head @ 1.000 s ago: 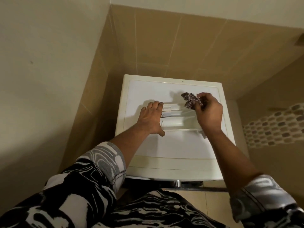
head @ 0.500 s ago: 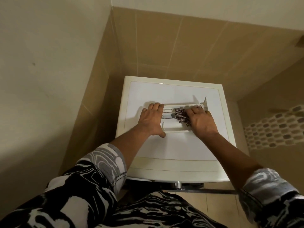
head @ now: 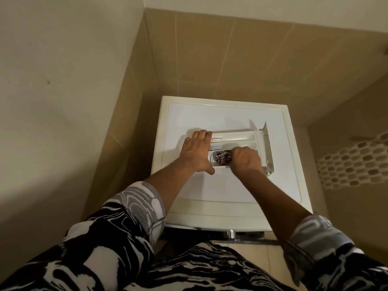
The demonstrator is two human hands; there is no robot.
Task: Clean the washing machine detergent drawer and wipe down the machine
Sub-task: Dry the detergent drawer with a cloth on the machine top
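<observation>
Landmark: detergent drawer (head: 235, 139), lying on top of the washing machine (head: 210, 116).

Beyond the drawer we note bare lid up to the back rim, open to a hand. The tiled wall (head: 210, 59) rises just behind that rim.

Left end of the drawer: blocked by the left hand (head: 196, 152), laid flat over it. Further left is a narrow bare strip, then the plain wall (head: 63, 91) close by.

Right end: the drawer's front panel (head: 266, 143) stands upright as a barrier, with only a slim margin of lid past it.

Near compartment: filled by the cloth (head: 222, 157) and the right hand (head: 246, 159) gripping it. The far compartments are uncovered.

Near side of the drawer: we see bare lid between the two forearms (head: 168, 181).
</observation>
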